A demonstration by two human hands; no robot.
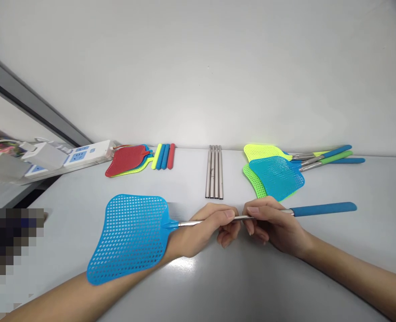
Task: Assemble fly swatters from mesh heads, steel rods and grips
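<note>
Blue plastic fly swatter (130,237) held across body: left hand (201,232), right hand (273,226) both grip steel shaft (242,218), fingers (229,214) curled closed (shaft partly hidden behind them).

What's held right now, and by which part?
A blue plastic fly swatter: the left hand and right hand both hold its metal shaft, left near the mesh head, right next to the blue grip.
</note>
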